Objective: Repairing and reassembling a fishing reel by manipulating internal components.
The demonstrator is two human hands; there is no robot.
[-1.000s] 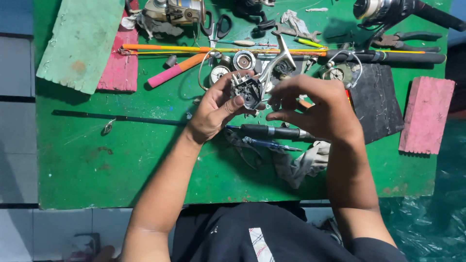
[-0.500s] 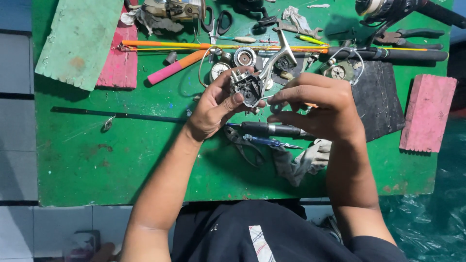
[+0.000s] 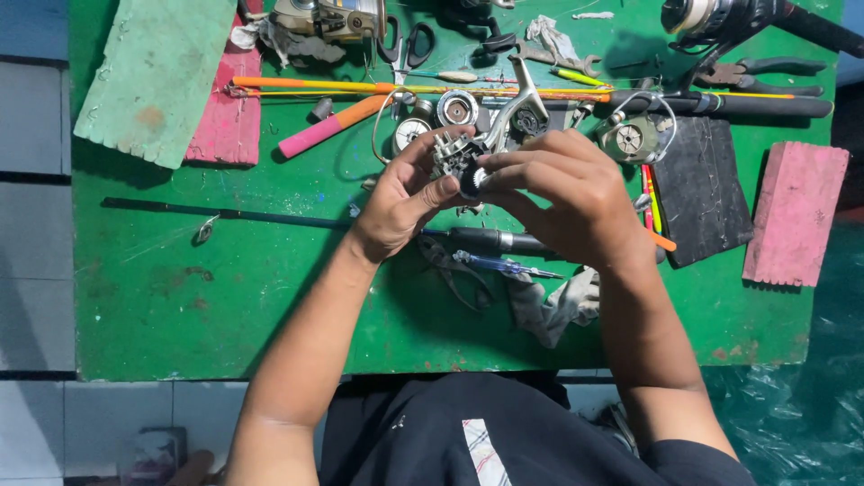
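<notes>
The green table (image 3: 180, 306) carries the whole job and serves as an open parts tray: tools and components are spread along its far edge, within reach but away from the hands. A pale green board (image 3: 153, 76) lies at the far left corner over a pink block (image 3: 220, 117); a second pink block (image 3: 796, 211) sits at the right edge beside a black pad (image 3: 702, 184). A thin black rod (image 3: 252, 216) runs across the table under the forearms, and a grey rag (image 3: 553, 306) lies near the body, probably for wiping.

The left hand (image 3: 400, 202) is closed around a small metal reel body (image 3: 453, 155), raised above the table just in front of the parts row, thumb braced on its side to steady it. The right hand (image 3: 562, 193) is narrowed to a pinch, fingertips on a small black part (image 3: 472, 180) at the body's lower edge, a grip suited to fine fitting. What the part is cannot be told.
</notes>
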